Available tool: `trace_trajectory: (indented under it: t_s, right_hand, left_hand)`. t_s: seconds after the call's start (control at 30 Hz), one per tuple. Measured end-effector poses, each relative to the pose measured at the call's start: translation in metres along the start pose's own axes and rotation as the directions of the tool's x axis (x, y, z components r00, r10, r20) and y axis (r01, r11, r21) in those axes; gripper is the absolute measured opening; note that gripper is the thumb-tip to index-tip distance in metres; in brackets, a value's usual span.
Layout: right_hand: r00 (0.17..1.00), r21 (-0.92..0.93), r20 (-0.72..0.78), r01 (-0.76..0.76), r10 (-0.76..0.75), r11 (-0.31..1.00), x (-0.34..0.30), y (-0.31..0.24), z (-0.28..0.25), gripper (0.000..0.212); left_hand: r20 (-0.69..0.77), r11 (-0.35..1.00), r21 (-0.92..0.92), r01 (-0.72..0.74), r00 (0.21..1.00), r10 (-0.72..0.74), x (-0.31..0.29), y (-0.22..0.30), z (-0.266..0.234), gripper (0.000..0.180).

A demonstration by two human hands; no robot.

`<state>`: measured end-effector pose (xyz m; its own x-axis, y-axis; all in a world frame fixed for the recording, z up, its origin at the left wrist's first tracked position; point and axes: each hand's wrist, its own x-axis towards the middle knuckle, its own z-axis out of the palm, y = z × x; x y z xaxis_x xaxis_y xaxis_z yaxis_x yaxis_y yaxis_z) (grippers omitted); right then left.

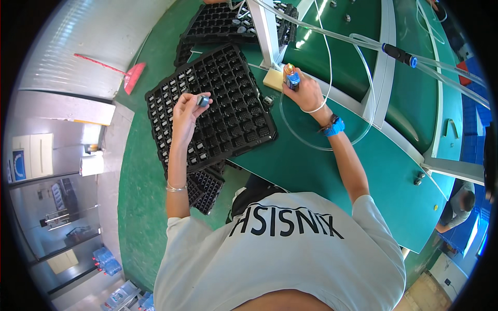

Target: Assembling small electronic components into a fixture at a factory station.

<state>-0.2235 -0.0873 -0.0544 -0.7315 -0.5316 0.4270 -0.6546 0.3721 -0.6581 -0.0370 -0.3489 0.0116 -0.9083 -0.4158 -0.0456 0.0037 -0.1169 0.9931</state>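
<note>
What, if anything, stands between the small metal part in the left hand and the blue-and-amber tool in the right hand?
Nothing visible stands between the small metal part, in the left hand, and the blue-and-amber tool, in the right hand. The black tray and yellow block appear to lie lower.

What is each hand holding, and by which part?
Left hand: small metal cylinder, pinched at its left side. Right hand: blue-and-amber object, gripped around its blue body.
</note>
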Motion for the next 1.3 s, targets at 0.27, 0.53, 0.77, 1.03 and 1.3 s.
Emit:
trace_trajectory:
  t_s: [0.27,0.53,0.77,1.03,1.3]
  right_hand:
    - [1.0,-0.022,-0.006,-0.009,0.009,1.0,0.0,0.002,0.002,0.043]
    - [0.997,0.143,-0.075,0.012,-0.001,0.99,0.002,0.011,-0.001,0.04]
    - [0.999,0.025,-0.039,0.017,-0.016,1.0,0.001,0.0,-0.003,0.041]
    - [1.0,-0.049,-0.004,-0.015,0.015,0.999,0.001,-0.002,-0.002,0.041]
    - [0.999,0.031,0.008,-0.032,0.032,0.999,0.002,-0.012,-0.009,0.041]
  left_hand:
    - [0.063,1.0,-0.013,-0.001,0.998,0.002,-0.014,-0.007,0.01,0.017]
    - [0.077,0.999,0.005,0.039,0.996,-0.039,-0.018,-0.014,0.018,0.018]
    - [0.044,0.999,-0.027,0.031,0.999,-0.03,-0.015,-0.016,0.024,0.017]
    - [-0.001,0.984,-0.159,0.085,0.996,-0.086,-0.017,-0.017,0.023,0.019]
    - [0.029,0.938,-0.31,0.155,0.988,-0.154,-0.023,-0.019,0.027,0.033]
